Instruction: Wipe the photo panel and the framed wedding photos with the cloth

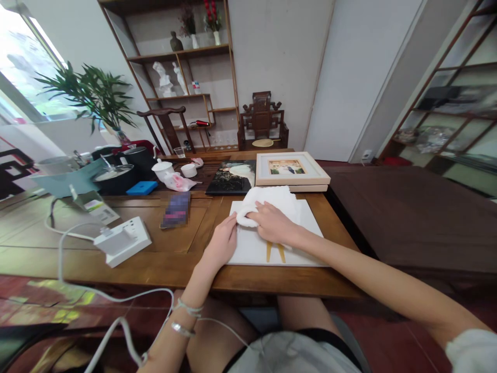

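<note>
While right hand (272,223) grips cloth (274,199), left hand (223,240) unclenched, at left edge of board (252,250)

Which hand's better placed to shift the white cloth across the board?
Probably the right hand: it's on the white cloth, while the left hand is at the left edge of the white board.

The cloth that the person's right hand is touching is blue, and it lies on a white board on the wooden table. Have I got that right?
Not quite: the head view shows that the cloth is white, not blue. The person's right hand is touching it, and it lies on a white board on the wooden table.
</note>
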Tool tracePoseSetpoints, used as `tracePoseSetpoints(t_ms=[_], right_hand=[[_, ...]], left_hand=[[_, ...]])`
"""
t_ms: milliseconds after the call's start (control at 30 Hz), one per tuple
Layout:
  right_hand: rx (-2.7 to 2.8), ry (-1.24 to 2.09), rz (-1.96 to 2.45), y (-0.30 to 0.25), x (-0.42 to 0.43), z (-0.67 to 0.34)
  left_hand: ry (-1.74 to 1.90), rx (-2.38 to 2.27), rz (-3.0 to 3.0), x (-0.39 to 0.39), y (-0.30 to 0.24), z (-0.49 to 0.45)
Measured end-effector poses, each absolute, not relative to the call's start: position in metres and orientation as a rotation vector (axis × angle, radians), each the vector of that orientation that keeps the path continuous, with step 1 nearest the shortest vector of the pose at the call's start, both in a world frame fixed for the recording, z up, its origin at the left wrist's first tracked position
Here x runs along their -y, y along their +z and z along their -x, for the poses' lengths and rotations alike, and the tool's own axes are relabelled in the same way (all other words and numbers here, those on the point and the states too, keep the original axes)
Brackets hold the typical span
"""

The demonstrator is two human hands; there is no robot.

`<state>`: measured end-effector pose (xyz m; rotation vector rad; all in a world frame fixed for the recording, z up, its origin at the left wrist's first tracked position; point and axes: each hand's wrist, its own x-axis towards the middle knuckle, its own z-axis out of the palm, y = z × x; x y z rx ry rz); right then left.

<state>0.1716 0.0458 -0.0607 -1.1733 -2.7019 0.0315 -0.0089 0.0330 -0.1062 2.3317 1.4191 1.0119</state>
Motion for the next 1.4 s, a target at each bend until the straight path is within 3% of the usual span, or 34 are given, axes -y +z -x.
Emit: tracePoseSetpoints(t_ms=[167,300,433,533,600,733,867,1067,1400], right_hand=[[2.808,0.0,1.03,-0.066,-0.015,-0.163],[2.961,0.079,0.57,-0.059,0.015,-0.173],[2.978,0.414,0.351,-0.038,0.023,-0.201],[2.822,0.808,0.5,-0.015,0.004,-0.231],[2.62,0.886,0.677,-0.002,-0.017,-0.246],[2.259,0.386,1.038,0.006,-0.054,-0.239],[2.573,-0.099,0.998,-0.015,-0.071,-0.188],[2.891,-0.046,0.842,-0.052,-0.082,-0.158],[2.859,-0.019,1.12,-0.041,-0.065,-0.224]], left_hand=[[1.098,-1.488,-2.147,-0.03,-0.101,0.009],[1.242,-1.433,-2.012,-0.025,-0.094,0.007],[1.132,-1.402,-2.062,-0.022,-0.092,0.004],[0.959,-1.4,-2.184,-0.024,-0.095,0.003],[0.905,-1.393,-2.255,-0.026,-0.098,0.003],[0.924,-1.409,-2.287,-0.028,-0.101,0.004],[0.946,-1.399,-2.307,-0.029,-0.101,0.004],[0.909,-1.464,-2.349,-0.027,-0.095,0.004],[0.928,-1.416,-2.3,-0.028,-0.101,0.005]])
